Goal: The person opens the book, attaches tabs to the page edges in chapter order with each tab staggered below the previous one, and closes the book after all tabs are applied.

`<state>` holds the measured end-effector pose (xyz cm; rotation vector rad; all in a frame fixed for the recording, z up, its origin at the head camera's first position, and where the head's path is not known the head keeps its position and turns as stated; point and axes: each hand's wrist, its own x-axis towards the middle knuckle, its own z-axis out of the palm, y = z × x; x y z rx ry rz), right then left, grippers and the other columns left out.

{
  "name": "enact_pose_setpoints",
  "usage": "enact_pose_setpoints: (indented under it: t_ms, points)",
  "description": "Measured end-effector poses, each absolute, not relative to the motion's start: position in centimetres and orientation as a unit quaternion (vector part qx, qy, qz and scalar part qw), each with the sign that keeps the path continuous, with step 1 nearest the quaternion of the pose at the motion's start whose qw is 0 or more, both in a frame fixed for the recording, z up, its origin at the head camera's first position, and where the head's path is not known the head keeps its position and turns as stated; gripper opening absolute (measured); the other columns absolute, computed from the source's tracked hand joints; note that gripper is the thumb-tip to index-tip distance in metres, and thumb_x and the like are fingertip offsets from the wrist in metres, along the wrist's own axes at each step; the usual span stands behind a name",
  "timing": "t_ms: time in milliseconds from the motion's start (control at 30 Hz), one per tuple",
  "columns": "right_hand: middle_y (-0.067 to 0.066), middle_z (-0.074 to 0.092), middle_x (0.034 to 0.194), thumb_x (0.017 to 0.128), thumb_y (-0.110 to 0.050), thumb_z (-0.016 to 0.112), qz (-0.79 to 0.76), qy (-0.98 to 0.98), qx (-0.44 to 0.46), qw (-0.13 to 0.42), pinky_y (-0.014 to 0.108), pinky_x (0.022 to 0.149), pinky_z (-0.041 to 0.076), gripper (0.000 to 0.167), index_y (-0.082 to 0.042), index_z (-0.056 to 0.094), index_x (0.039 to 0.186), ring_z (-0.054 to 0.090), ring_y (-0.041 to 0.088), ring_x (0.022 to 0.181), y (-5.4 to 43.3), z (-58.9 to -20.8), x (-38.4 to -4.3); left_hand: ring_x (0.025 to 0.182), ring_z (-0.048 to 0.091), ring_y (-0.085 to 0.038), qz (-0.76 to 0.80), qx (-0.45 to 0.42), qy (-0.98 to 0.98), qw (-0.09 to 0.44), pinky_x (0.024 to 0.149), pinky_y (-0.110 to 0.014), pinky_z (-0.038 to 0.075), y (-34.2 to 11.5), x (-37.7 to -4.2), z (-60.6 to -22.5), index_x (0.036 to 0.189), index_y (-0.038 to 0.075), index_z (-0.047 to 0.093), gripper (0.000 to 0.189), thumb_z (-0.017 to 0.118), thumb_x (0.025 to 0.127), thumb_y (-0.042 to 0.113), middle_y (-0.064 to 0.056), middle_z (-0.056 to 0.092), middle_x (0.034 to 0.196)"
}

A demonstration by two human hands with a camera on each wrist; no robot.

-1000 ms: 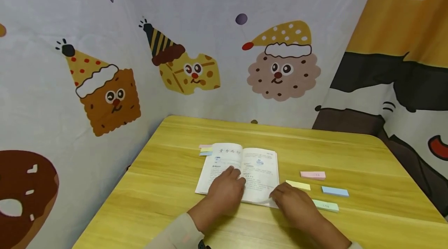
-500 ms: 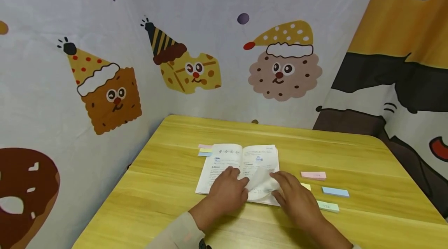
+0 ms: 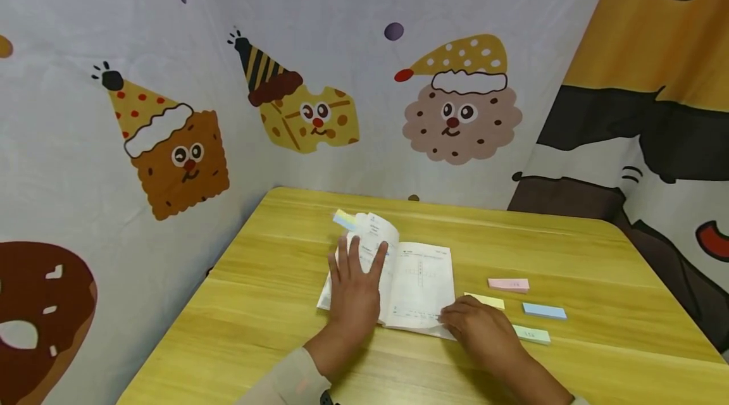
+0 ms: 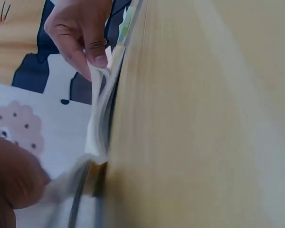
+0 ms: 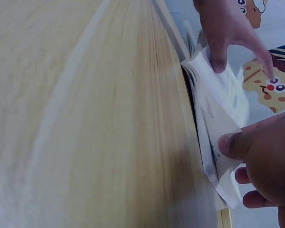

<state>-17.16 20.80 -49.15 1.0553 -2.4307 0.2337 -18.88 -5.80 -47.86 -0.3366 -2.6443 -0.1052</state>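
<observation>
An open book [image 3: 424,275] with printed pages lies on the wooden table. Yellow and blue sticky tabs [image 3: 344,220] stick out at its upper left edge, on leaves that are partly raised. My left hand [image 3: 354,291] rests on the left-hand pages with its fingers straight and spread. At the lower right corner of the book, my right hand [image 3: 481,329] pinches a page corner between thumb and fingers. The right wrist view shows that thumb [image 5: 232,145] on the lifted page [image 5: 223,128]. In the left wrist view my left hand [image 4: 14,173] is blurred.
Right of the book lie sticky note pads: pink [image 3: 508,285], yellow [image 3: 484,301], blue [image 3: 544,311] and green [image 3: 532,334]. The yellow and green ones are close to my right hand. A patterned curtain [image 3: 364,171] hangs behind the table [image 3: 256,304].
A page turned from right to left, showing a new right-hand page. My left hand moved from the book's middle onto the left pages and spread its fingers. My right hand returned to the lower right corner.
</observation>
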Motion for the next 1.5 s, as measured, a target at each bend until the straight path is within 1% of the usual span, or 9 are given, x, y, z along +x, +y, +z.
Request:
enact_pose_setpoints:
  t_ms: [100,300,467,633,767,900,1033,1200,1500]
  points:
    - [-0.01,0.075,0.096,0.068,-0.01,0.093,0.093,-0.882,0.385,0.254,0.03,0.075,0.057,0.025,-0.019,0.082,0.089,0.066,0.013,0.092,20.83,-49.18,-17.28,0.155,0.012,-0.037,0.066,-0.213,-0.955,0.194,0.122,-0.057,0.012,-5.83,-18.82,-47.32,0.137,0.032,0.066,0.055,0.079,0.087,0.011,-0.005,0.03,0.165]
    - [-0.011,0.075,0.095,0.065,-0.009,0.095,0.106,-0.875,0.382,0.279,0.028,0.07,0.056,0.027,-0.02,0.081,0.086,0.065,0.012,0.091,20.79,-49.03,-17.21,0.132,0.054,-0.018,0.042,-0.348,-0.929,0.116,0.114,-0.039,0.036,-5.57,-18.44,-47.32,0.104,0.024,0.076,0.01,0.069,0.096,0.021,0.01,0.071,0.117]
    - [-0.01,0.074,0.097,0.065,-0.01,0.095,0.112,-0.874,0.377,0.286,0.029,0.072,0.056,0.027,-0.019,0.081,0.087,0.064,0.012,0.093,20.62,-48.92,-17.17,0.118,0.054,-0.016,-0.011,-0.345,-0.933,0.102,0.11,-0.043,0.039,-5.47,-18.4,-47.6,0.101,0.027,0.076,0.034,0.068,0.093,0.058,0.01,0.066,0.109]
    - [-0.002,0.072,0.113,0.071,-0.015,0.094,0.121,-0.887,0.342,0.285,0.032,0.069,0.058,0.046,-0.014,0.078,0.115,0.066,0.018,0.103,20.6,-48.9,-16.96,0.121,0.053,-0.017,-0.006,-0.345,-0.933,0.108,0.111,-0.042,0.037,-5.43,-18.5,-47.61,0.098,0.03,0.078,0.023,0.066,0.098,0.048,0.012,0.067,0.107]
    - [0.005,0.066,0.127,0.071,-0.012,0.092,0.134,-0.888,0.329,0.292,0.034,0.062,0.057,0.066,-0.014,0.069,0.133,0.066,0.024,0.106,20.7,-48.87,-16.71,0.121,0.057,-0.019,-0.046,-0.31,-0.944,0.103,0.11,-0.041,0.039,-5.25,-18.56,-47.55,0.121,0.019,0.071,0.026,0.061,0.1,0.031,0.006,0.072,0.106]
    - [0.0,0.071,0.117,0.069,-0.007,0.092,0.134,-0.876,0.362,0.288,0.036,0.068,0.058,0.047,-0.015,0.078,0.114,0.068,0.021,0.103,20.92,-49.09,-16.76,0.102,0.066,-0.023,-0.139,-0.227,-0.957,0.116,0.091,-0.038,0.052,-5.12,-18.43,-47.58,0.159,0.008,0.032,0.069,0.061,0.1,0.029,-0.006,0.071,0.106]
    - [-0.005,0.073,0.108,0.07,-0.008,0.091,0.122,-0.872,0.382,0.281,0.036,0.076,0.058,0.034,-0.015,0.081,0.101,0.067,0.017,0.101,21.18,-49.38,-16.85,0.121,0.057,-0.035,-0.175,-0.143,-0.952,0.207,0.087,-0.042,0.056,-5.43,-18.48,-48.02,0.165,0.014,0.009,0.093,0.071,0.096,0.024,-0.02,0.054,0.134]
    - [-0.008,0.074,0.101,0.067,-0.01,0.093,0.106,-0.874,0.378,0.286,0.035,0.078,0.057,0.028,-0.018,0.081,0.092,0.066,0.016,0.097,21.42,-49.42,-16.83,0.152,0.013,-0.047,-0.016,-0.152,-0.959,0.241,0.119,-0.059,0.02,-6.0,-18.86,-47.73,0.157,0.027,0.041,0.08,0.077,0.088,0.006,-0.021,0.026,0.16]
    - [-0.014,0.073,0.091,0.065,-0.013,0.095,0.098,-0.885,0.347,0.296,0.029,0.069,0.056,0.025,-0.022,0.08,0.083,0.063,0.011,0.092,21.14,-49.33,-17.11,0.129,0.053,-0.024,-0.003,-0.345,-0.931,0.122,0.113,-0.048,0.037,-5.72,-18.16,-47.5,0.106,0.029,0.076,0.016,0.069,0.097,0.039,0.009,0.067,0.117]
